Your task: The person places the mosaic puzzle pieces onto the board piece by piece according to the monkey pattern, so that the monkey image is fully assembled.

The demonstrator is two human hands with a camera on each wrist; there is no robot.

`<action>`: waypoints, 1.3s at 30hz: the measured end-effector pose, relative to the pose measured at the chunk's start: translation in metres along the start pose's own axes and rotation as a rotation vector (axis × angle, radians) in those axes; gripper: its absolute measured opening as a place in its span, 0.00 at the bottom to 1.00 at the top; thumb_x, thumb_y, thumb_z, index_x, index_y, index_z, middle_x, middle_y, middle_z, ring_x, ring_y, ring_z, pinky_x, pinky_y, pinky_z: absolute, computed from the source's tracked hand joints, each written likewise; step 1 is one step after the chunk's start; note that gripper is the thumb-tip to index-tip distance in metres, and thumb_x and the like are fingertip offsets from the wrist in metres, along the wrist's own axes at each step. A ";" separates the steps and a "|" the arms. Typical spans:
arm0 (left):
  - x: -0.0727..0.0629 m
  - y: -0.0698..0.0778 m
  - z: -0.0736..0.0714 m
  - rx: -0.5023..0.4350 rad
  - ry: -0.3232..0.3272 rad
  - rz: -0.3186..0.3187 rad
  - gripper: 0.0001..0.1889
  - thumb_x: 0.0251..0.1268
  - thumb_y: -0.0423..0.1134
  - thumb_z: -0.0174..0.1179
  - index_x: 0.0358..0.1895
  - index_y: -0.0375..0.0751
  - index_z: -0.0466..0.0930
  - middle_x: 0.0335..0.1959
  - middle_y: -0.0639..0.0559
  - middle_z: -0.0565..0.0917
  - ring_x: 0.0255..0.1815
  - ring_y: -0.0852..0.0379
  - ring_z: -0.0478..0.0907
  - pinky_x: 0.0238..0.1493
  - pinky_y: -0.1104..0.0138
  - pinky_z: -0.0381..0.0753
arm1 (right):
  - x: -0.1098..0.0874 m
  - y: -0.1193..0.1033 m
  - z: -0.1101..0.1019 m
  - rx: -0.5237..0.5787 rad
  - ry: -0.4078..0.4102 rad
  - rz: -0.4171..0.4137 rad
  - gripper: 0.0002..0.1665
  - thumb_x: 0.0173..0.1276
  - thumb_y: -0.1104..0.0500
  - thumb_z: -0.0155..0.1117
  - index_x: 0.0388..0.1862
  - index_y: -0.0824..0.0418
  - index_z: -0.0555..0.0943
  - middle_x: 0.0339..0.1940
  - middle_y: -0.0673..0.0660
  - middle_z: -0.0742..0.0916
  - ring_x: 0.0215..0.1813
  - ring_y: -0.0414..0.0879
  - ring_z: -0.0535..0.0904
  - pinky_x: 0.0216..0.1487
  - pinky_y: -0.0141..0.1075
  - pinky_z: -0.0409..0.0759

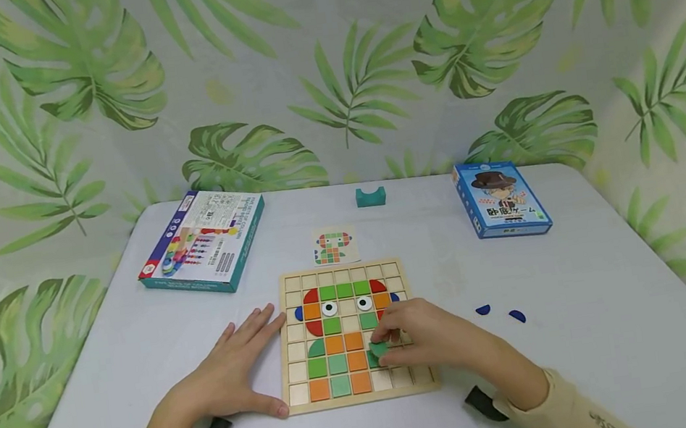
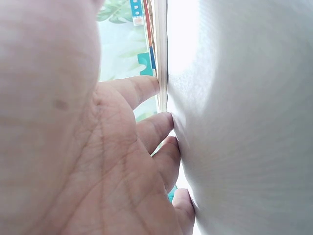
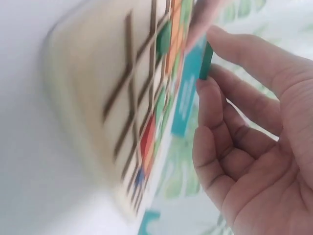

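A wooden grid board [image 1: 299, 394] lies on the table, partly filled with red, orange, green and blue tiles and two white eye discs [image 1: 329, 309]. My left hand [image 1: 233, 368] rests spread beside it, with thumb and forefinger at the board's left edge. In the left wrist view, straight fingertips [image 2: 146, 88] meet the board's side [image 2: 163, 49]. My right hand [image 1: 426, 334] pinches a green tile with a rounded edge [image 1: 378, 349] between thumb and fingers, close over the board's lower right part. The right wrist view shows this green tile [image 3: 207, 61] edge-on, raised above the grid.
Behind the board lies a picture card [image 1: 335, 246], with a teal arched block [image 1: 370, 198] farther back. Two blue half-round pieces [image 1: 483, 310] lie right of the board. A flat game box [image 1: 202, 245] stands back left, a blue box [image 1: 502, 199] back right.
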State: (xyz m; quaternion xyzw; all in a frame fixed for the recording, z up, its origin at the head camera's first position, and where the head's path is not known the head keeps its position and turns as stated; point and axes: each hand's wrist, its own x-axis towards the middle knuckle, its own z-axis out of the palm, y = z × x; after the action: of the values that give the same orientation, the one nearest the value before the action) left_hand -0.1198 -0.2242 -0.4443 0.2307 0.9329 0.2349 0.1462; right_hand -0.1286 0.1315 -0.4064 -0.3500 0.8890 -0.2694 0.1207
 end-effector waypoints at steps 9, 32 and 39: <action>-0.001 0.002 -0.001 -0.002 -0.006 -0.001 0.72 0.38 0.74 0.82 0.88 0.50 0.55 0.91 0.41 0.52 0.91 0.33 0.47 0.86 0.29 0.43 | 0.029 -0.033 0.028 0.009 -0.046 0.033 0.12 0.69 0.52 0.80 0.47 0.55 0.91 0.40 0.44 0.88 0.39 0.35 0.77 0.44 0.23 0.82; -0.001 -0.001 -0.002 0.006 0.006 0.023 0.71 0.39 0.75 0.80 0.88 0.50 0.55 0.91 0.42 0.52 0.90 0.33 0.48 0.85 0.27 0.44 | 0.069 -0.074 0.061 -0.186 -0.136 -0.105 0.11 0.67 0.51 0.82 0.44 0.53 0.92 0.37 0.43 0.87 0.34 0.29 0.73 0.35 0.14 0.72; -0.001 0.000 -0.001 0.001 0.004 0.018 0.70 0.39 0.75 0.80 0.88 0.50 0.56 0.90 0.41 0.53 0.90 0.33 0.48 0.85 0.27 0.44 | 0.072 -0.075 0.065 -0.207 -0.128 -0.121 0.12 0.66 0.50 0.83 0.44 0.53 0.92 0.37 0.42 0.88 0.35 0.29 0.73 0.37 0.14 0.72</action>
State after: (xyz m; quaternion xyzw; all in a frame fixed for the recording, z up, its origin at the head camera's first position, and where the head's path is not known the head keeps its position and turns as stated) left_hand -0.1190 -0.2250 -0.4426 0.2387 0.9312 0.2361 0.1421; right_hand -0.1132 0.0109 -0.4200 -0.4300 0.8798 -0.1600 0.1241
